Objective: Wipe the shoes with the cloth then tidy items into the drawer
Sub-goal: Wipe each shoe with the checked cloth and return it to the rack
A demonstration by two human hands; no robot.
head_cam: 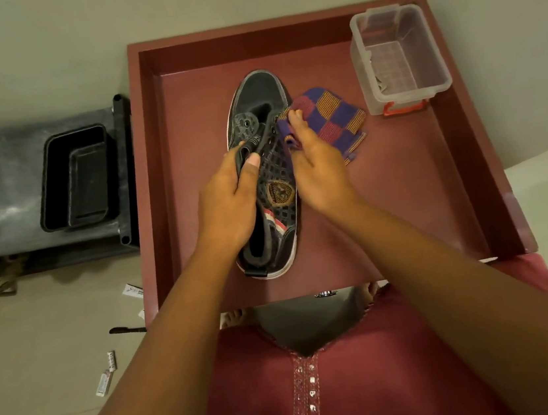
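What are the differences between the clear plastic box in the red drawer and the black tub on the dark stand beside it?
The clear plastic box is see-through with a red-orange latch; the black tub is opaque and all black. The clear plastic box stands in the far right corner of the red drawer; the black tub sits outside it, on the dark stand. Both are rectangular, open-topped, and neither hand touches them.

Two bare forearms are extended forward from the near edge and are angled inward toward the middle. The left hand (230, 199) is held palm down, its fingers curled and its thumb pressed over the tongue and collar of the shoe (266, 173), which is gripped. The right hand (318, 171) is set just to the right of it, fingers stretched toward the far side, with a fold of the cloth (330, 117) pinched against the shoe's side
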